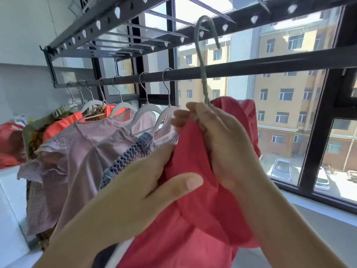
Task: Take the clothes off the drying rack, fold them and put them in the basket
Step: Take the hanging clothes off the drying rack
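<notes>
A red garment (pixel 195 219) hangs in front of me on a grey wire hanger (pixel 205 60), whose hook is off the dark rail (pixel 251 67) of the drying rack. My right hand (pixel 218 144) pinches the hanger's twisted neck at the top of the red cloth. My left hand (pixel 146 182) grips the red fabric lower down, thumb on top. Along the rail to the left hang several garments on white hangers: a blue knit piece (pixel 127 155), a pale pink top (pixel 87 149), an orange piece (pixel 63 122). No basket shows.
A folded black rack frame (pixel 108 22) with holes runs overhead. The window frame (pixel 320 132) and sill (pixel 318 209) lie to the right, with buildings and parked cars outside. A red bag (pixel 9 144) sits on a white surface at the far left.
</notes>
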Motion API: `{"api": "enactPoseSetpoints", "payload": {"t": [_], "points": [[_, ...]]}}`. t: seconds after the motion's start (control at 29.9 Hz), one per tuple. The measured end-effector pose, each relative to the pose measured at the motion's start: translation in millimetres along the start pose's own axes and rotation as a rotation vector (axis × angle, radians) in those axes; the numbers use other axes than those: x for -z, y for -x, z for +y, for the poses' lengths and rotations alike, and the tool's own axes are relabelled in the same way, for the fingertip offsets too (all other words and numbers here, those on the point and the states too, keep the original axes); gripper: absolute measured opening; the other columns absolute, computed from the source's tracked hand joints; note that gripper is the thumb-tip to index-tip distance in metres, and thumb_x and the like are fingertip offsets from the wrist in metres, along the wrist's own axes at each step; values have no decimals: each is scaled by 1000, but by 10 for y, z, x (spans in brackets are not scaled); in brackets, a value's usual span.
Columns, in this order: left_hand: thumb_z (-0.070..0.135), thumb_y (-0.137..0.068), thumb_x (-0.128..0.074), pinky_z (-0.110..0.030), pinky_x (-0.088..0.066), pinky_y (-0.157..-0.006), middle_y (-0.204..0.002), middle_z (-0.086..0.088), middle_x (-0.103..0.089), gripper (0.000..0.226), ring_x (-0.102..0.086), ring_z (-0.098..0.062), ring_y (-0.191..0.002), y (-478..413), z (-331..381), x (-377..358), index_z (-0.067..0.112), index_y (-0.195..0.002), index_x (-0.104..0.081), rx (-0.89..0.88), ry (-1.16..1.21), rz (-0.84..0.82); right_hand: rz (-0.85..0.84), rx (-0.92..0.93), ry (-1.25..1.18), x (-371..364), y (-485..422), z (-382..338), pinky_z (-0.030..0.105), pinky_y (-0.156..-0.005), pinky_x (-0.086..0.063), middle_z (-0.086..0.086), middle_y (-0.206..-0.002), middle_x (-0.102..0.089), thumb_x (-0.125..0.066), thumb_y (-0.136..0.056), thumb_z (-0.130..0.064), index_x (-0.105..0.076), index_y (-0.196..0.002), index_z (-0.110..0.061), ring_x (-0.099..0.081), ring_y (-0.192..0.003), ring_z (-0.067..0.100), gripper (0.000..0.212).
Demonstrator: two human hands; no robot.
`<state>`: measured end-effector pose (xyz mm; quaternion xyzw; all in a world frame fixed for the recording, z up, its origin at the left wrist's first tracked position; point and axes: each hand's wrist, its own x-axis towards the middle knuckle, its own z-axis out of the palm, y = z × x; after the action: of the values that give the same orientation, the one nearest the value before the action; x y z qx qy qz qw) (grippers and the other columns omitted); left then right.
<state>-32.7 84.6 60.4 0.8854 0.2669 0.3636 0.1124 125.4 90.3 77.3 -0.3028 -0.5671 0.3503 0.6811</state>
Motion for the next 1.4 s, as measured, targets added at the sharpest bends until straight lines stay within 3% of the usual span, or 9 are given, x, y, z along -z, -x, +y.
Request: {"api": "enactPoseSetpoints", "payload": {"t": [0.13, 0.27, 0.33, 0.43, 0.53, 0.8, 1.07, 1.24, 1.4], "points": [[83, -70, -31, -10, -37, -47, -58, 7, -60, 60, -53, -4, -47, -184, -273, 164, 31, -79, -59, 200, -36, 85, -68, -90, -117, 4, 65, 336, 32, -89, -50, -1, -81, -72, -58, -74, -27, -60, -103, -9, -67, -85, 9, 34], [46, -88, -50, -26, -37, -73, -100, -5, -59, 43, -55, -17, -87, -686, -679, 234, 10, -111, -54, 289, -497, 157, 70, -228, -279, 9, -60, 667, 23, -74, -54, 11, -92, -68, -54, -86, -6, -54, -112, 4, -68, -82, 11, 28], [39, -92, -50, -30, -36, -75, -104, -7, -54, 43, -52, -21, -91, -868, -828, 184, 8, -121, -45, 318, -622, 25, 119, -257, -277, -4, -95, 759, 30, -88, -51, 17, -102, -63, -52, -90, -4, -51, -117, 8, -68, -86, 11, 30], [28, -96, -47, -31, -35, -67, -99, -9, -55, 33, -51, -22, -84, -1017, -992, 126, 5, -120, -45, 432, -414, -102, 126, -273, -264, -25, -101, 818, 39, -101, -44, 21, -111, -64, -54, -89, -6, -53, -117, 5, -66, -96, 16, 30], [15, -96, -48, -17, -37, -53, -99, -15, -65, 20, -52, -15, -67, -1022, -1032, 124, 3, -107, -59, 423, -255, -5, 138, -282, -269, -31, -72, 828, 35, -94, -45, 19, -108, -67, -56, -88, -9, -58, -113, 2, -61, -95, 20, 28], [12, -94, -51, -6, -37, -41, -74, -3, -60, 16, -46, 0, -36, -762, -669, 485, 2, -95, -63, 258, -405, 245, 111, -176, -235, -60, 25, 696, 33, -101, -46, 4, -101, -71, -63, -76, -17, -64, -104, -11, -64, -105, 19, 28], [20, -93, -52, -4, -39, -52, -55, 15, -58, 21, -56, 7, -50, -264, -584, -23, 15, -76, -64, 394, -157, 141, 111, -169, -243, -184, 83, 718, 21, -84, -49, 7, -97, -67, -62, -83, -10, -66, -101, -11, -62, -91, 13, 18], [73, -70, -56, -30, -54, -70, -76, 0, -71, 60, -66, -11, -70, 1, -567, -170, 17, -89, -67, 509, 54, 72, 133, -257, -347, -230, 185, 848, 37, -80, -50, 13, -86, -63, -52, -91, -5, -59, -100, 3, -60, -81, 24, 14], [38, -74, -73, -23, -46, -80, -96, 12, -67, 39, -62, -5, -89, 164, -428, -343, 28, -108, -57, 493, -122, -16, 141, -388, -361, -295, 243, 905, 35, -82, -57, 17, -107, -68, -51, -92, -7, -56, -113, 3, -66, -102, 25, 24]]}}
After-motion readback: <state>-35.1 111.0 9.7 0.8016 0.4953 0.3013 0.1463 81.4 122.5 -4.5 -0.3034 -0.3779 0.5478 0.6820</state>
